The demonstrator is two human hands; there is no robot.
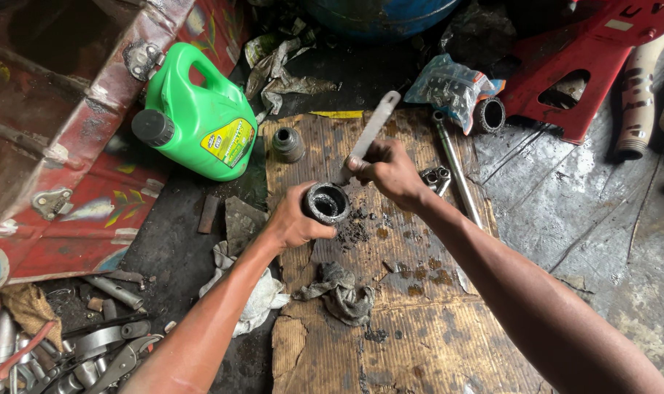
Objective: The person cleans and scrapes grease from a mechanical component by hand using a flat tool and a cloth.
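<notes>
Just above the middle of the frame, the left hand (292, 222) is closed around a short, dark, greasy metal ring-shaped sleeve (325, 203), holding it with its open bore facing up over a stained sheet of corrugated cardboard (390, 321). The right hand (390, 171) is clenched on a flat, pale grey metal strip (368, 135) that slants toward the upper centre, its lower end meeting the sleeve's rim. Black crumbs of grime (354, 232) lie on the cardboard just beside the sleeve, so some scraping appears done, yet the bore looks dark and caked, which suggests cleaning is only partway. A grey dirty rag (341, 290) lies below the hands, apparently unused. Above and left stands a small grey metal cone-shaped part (287, 144), and a green plastic jug with a black cap (197, 117) lies at upper left. A long steel bar (456, 168) runs right of the right hand, a similar second dark sleeve (489, 114) at its upper end.
</notes>
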